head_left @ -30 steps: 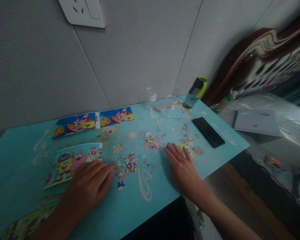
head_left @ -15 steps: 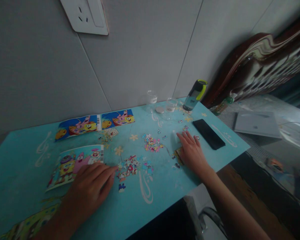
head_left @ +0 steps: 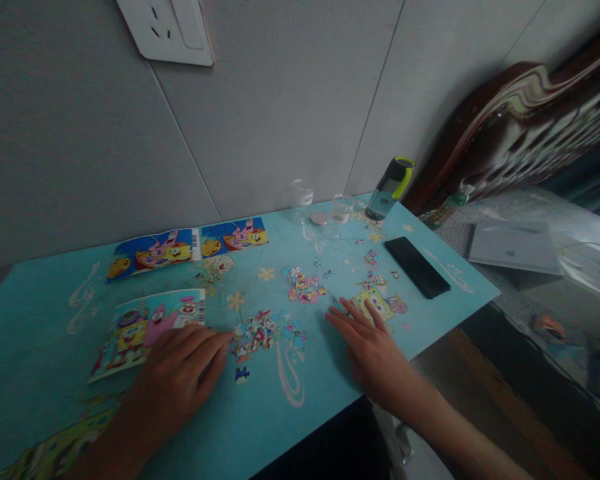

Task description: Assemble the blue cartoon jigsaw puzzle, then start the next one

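My left hand (head_left: 183, 367) rests on the blue tabletop with its fingers loosely stretched. Its fingertips touch the left edge of a mixed pile of small jigsaw pieces (head_left: 260, 330). Partly under that hand lies a cartoon picture card (head_left: 135, 330). A lone dark blue and white jigsaw piece (head_left: 242, 375) is beside the thumb. On the right, my right hand (head_left: 367, 343) is spread with nothing visible in it. Its fingers lie over the near side of a partly joined yellow SpongeBob jigsaw section (head_left: 373, 303), hiding some of it. A second pile of pieces (head_left: 305, 287) sits farther back.
Two picture strips (head_left: 165, 253) lie by the wall. Two clear plastic cups (head_left: 341, 210), a round lid (head_left: 319, 219) and a water bottle (head_left: 390, 190) stand along the back. A black phone-like slab (head_left: 417, 267) is right of the jigsaw section.
My right hand has drawn back toward me and slightly left, uncovering most of the yellow jigsaw section. The left hand has stayed in place.
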Motion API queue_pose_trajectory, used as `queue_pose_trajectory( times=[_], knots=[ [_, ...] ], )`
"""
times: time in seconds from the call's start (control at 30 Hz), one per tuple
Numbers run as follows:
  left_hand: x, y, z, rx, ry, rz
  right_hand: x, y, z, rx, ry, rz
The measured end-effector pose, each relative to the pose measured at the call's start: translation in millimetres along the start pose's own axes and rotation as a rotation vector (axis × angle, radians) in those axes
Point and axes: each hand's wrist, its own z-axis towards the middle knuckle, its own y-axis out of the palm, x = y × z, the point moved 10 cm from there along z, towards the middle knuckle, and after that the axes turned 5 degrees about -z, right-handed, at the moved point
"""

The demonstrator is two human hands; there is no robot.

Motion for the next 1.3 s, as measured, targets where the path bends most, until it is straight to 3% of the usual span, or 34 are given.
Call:
queue_pose_trajectory(
  times=[0.17,0.4,0.5,0.7,0.8,1.1,1.3],
  knots=[
    [-2.0,1.7,-0.9,-0.007,-0.002,0.003,-45.5,1.0,-0.2,-0.090,-0.132,0.105],
    [1.9,-4.3,3.3,0.016,0.016,0.019,-69.7,-4.0,10.7,-0.115,-0.226,0.165],
    [0.9,-3.3,2.4,0.012,0.009,0.010,-49.7,-6.8,8.4,-0.061,-0.173,0.105],
    [0.9,-1.1,-0.1,0.020,0.021,0.001,45.0,-8.7,-5.8,0.123,0.222,-0.156],
    [1.7,-1.2,0.2,0.022,0.021,0.000,66.1,-5.5,-9.1,0.142,0.297,-0.193],
    [-2.8,0.6,-0.6,0.011,-0.005,-0.012,64.2,1.7,3.8,0.134,0.294,-0.177],
    [0.3,0.6,-0.7,0.009,0.013,-0.011,32.2,4.4,16.7,0.076,0.133,-0.086]
  ],
)
